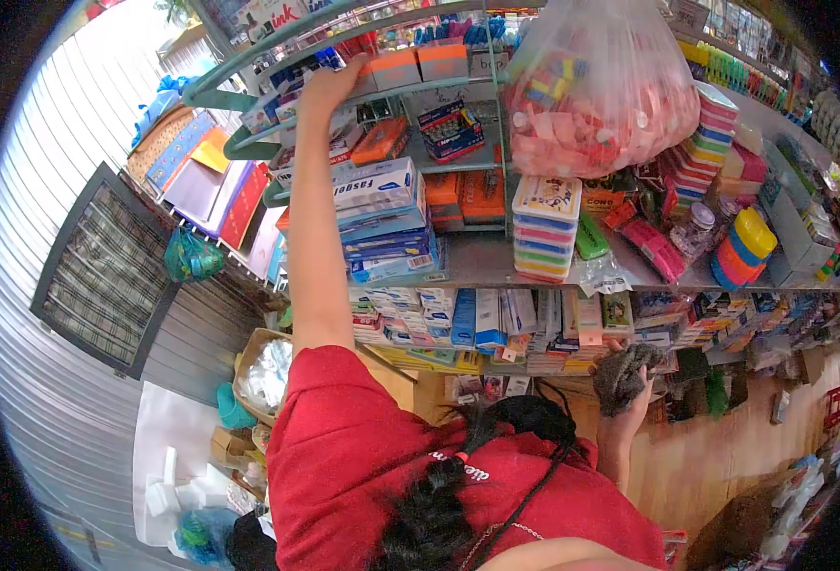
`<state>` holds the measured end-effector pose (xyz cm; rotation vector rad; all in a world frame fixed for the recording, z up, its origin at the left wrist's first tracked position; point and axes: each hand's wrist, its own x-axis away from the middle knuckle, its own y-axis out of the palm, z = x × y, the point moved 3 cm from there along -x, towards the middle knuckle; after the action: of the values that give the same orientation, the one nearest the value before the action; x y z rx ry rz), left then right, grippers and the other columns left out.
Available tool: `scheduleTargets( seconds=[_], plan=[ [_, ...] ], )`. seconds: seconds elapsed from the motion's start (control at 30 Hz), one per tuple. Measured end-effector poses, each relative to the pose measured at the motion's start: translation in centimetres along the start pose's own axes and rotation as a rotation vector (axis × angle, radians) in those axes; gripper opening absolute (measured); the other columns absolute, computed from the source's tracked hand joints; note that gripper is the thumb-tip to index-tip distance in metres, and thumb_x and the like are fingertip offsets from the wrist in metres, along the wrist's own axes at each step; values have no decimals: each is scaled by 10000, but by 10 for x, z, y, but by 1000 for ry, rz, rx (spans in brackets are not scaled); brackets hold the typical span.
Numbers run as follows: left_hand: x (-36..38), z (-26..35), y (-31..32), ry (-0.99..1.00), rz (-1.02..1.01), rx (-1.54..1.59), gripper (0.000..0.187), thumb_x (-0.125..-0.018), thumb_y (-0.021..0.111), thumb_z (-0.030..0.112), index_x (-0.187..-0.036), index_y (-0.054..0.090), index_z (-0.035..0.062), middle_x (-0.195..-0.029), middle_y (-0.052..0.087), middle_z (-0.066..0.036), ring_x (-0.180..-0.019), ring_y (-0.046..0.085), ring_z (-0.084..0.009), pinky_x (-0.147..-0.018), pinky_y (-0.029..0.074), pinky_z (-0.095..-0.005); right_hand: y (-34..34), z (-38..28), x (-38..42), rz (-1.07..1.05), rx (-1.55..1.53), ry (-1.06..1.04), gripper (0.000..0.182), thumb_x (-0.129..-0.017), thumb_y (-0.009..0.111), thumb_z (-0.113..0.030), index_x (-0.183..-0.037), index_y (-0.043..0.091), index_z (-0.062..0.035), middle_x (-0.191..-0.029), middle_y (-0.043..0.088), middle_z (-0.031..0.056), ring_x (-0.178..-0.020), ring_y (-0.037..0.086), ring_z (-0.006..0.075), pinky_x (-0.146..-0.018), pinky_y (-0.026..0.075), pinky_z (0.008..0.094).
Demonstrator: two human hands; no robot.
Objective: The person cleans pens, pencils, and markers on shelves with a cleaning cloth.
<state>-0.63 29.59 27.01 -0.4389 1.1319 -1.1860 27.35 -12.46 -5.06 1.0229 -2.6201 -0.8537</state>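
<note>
My left arm is stretched up to the upper level of a green metal rack. There my left hand reaches in among small packages, beside a row of orange-and-white boxes; its fingertips are right at the nearest box and largely hidden. Low on the right, my right hand is closed around a bunched dark grey cloth. Under my left arm lie stacked blue-and-white boxes and an orange box. A dark blue battery-like pack sits to their right.
A clear bag of pink items hangs over the shelf edge, above stacked colourful cases. Several packed boxes fill the lower shelf. A dark-framed panel leans at left, near an open carton on the floor.
</note>
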Motion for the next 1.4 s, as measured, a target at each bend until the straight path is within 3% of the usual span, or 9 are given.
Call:
scheduleTargets(
  seconds=[0.27,0.4,0.6,0.83,0.93,1.03,1.23,1.33,1.4],
  plan=[
    [-7,-1,10,38,59,108,949,-581,515,726,-1035,507,-108,-1028,526,-306,-1034,500,-375,-864,393,-394,1,-10,0,-38,-34,29,337,-912,320,-279,-1172,351,-68,-1112,512,149,-884,538,216,-732,474,354],
    [7,4,2,126,295,58,806,-615,523,692,-965,570,-33,-959,569,-271,-971,539,-369,-831,416,-405,3,-9,-1,-44,-19,5,331,-913,317,-277,-1171,353,-73,-1108,513,148,-892,536,217,-732,473,354],
    [13,11,-5,120,280,-122,748,-652,519,662,-905,587,-39,-921,582,-262,-911,565,-373,-778,444,-415,-6,-6,2,2,143,-77,348,-907,349,-257,-1175,369,-36,-1103,525,132,-896,533,205,-752,456,317],
    [-11,-9,3,135,113,49,905,-583,530,727,-966,542,-92,-927,583,-260,-956,552,-356,-819,425,-352,0,-9,1,-50,-146,32,365,-904,373,-260,-1175,395,-17,-1102,528,146,-921,533,204,-770,449,312],
    [3,-6,-3,214,237,20,733,-671,501,673,-798,613,-40,-795,614,-192,-813,590,-332,-748,431,-357,-22,8,-5,-67,157,-65,374,-903,382,-249,-1197,369,-19,-1100,521,137,-900,539,197,-747,458,316],
    [10,0,-6,229,280,41,851,-604,561,682,-980,540,-82,-892,604,-225,-924,576,-307,-797,432,-349,-14,5,-6,-93,-100,91,379,-897,402,-234,-1207,355,-21,-1095,512,124,-889,540,188,-728,462,314],
    [14,-6,-2,196,215,168,765,-624,583,624,-963,546,-61,-918,593,-228,-905,575,-330,-782,438,-372,-13,4,-3,8,-153,85,394,-887,426,-234,-1210,353,-19,-1078,509,107,-864,546,182,-689,467,306],
    [8,-11,2,307,114,110,717,-628,591,600,-968,554,-29,-938,587,-225,-894,573,-340,-778,441,-382,0,-3,-2,19,-104,47,323,-917,309,-258,-1120,405,-25,-1030,550,143,-807,564,211,-662,479,319],
    [11,-11,5,281,225,17,712,-622,598,593,-998,546,-9,-928,595,-211,-884,577,-334,-765,446,-380,-12,7,-5,36,-90,90,315,-914,321,-251,-1137,390,-39,-1038,549,143,-822,558,206,-687,473,326]
  ],
)
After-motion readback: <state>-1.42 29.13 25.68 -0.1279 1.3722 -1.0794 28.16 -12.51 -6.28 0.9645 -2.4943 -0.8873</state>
